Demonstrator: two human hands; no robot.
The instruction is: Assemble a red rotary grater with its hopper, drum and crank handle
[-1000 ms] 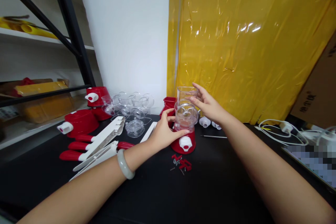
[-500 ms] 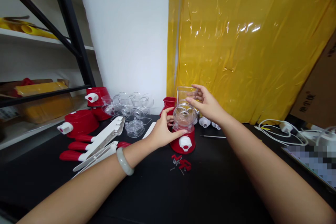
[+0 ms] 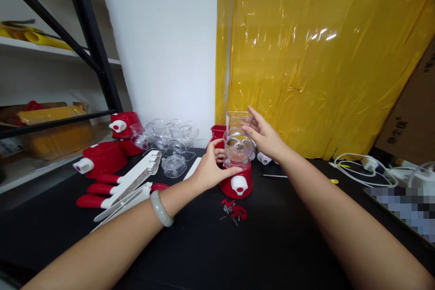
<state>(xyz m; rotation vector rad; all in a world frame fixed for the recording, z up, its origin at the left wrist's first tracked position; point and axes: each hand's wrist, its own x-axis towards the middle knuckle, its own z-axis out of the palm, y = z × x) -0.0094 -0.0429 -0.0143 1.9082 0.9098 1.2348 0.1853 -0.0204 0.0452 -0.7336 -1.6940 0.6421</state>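
Observation:
A clear plastic grater housing [image 3: 238, 147], with a square chute on top and a round opening facing me, stands upright on a red base [image 3: 226, 186]. The base carries a white knob [image 3: 239, 185] at its front. My left hand [image 3: 211, 165], with a pale bangle on the wrist, wraps the left side of the housing, thumb across the front just above the base. On the upper right, my right hand [image 3: 267, 138] grips the chute between thumb and fingers; some fingertips show only through the plastic. Small red clips [image 3: 239, 212] and several screws [image 3: 227, 210] lie in front.
Several clear housings [image 3: 170, 133] stand at the back left, near red bases [image 3: 105, 156]. White handles with red grips [image 3: 136, 174] lie left. Behind my right hand are white parts [image 3: 263, 158] and a screwdriver [image 3: 273, 176]. A tablet [image 3: 397, 213] and white cable [image 3: 353, 156] lie right.
The right hand and the clear housing have shifted slightly left and settled over the red base. My left hand keeps nearly the same place.

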